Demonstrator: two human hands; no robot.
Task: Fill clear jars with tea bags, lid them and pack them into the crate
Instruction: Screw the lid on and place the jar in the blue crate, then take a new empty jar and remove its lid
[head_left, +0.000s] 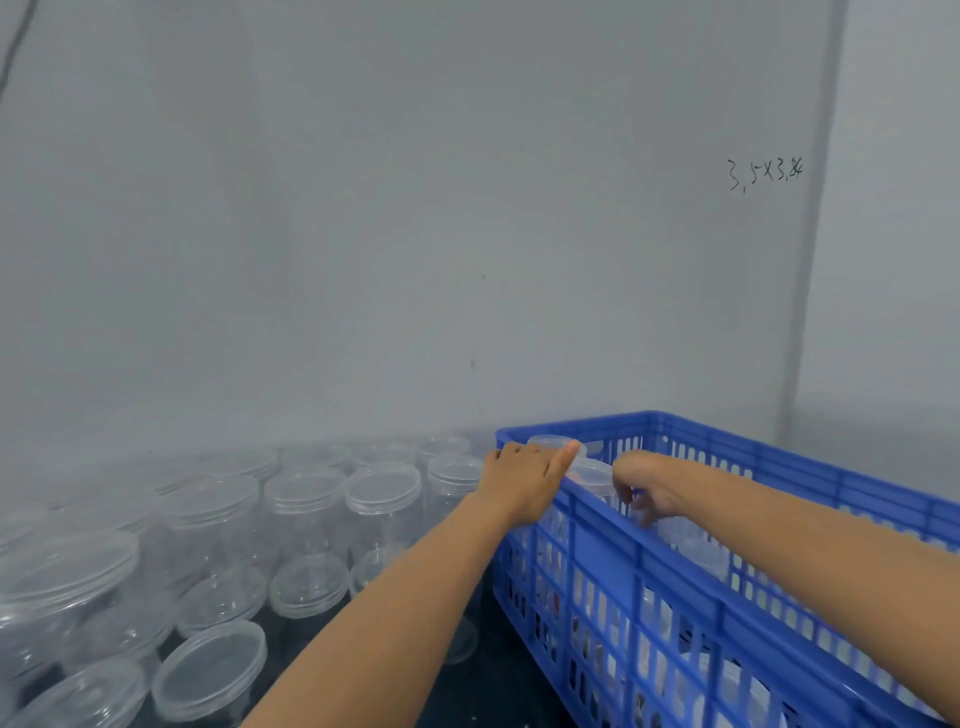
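Over on the left, a crowd of empty clear jars (306, 506) stands packed together on the dark table (488, 680), open mouths up, running back toward the grey wall (363, 234). In the near left corner a loose clear lid (209, 670) lies among them, and a bigger lidded container (62, 577) sits at the far left edge, blurred.

Moving toward the middle, the left hand (524, 480) reaches across to the blue crate (613, 571) and rests on its near-left rim, fingers curled over the top edge, thumb stretched out along the rim toward the jars inside.

Right beside that thumb, inside the crate's far-left corner, there's a lidded jar (592, 475), with another lidded jar (556, 442) just behind it against the end wall. Something reddish shows under the nearer lid; too blurred to say more.

Now the right hand (647, 491) is down inside the crate just beside the nearer jar, wrist bent, fingers curled downward. Whether they actually grip that jar I can't tell; the crate's rim and the blur hide the contact.

Further right, more jars show through the crate's slotted side, dark contents faintly visible. On the wall above, handwritten numbers (764, 172).
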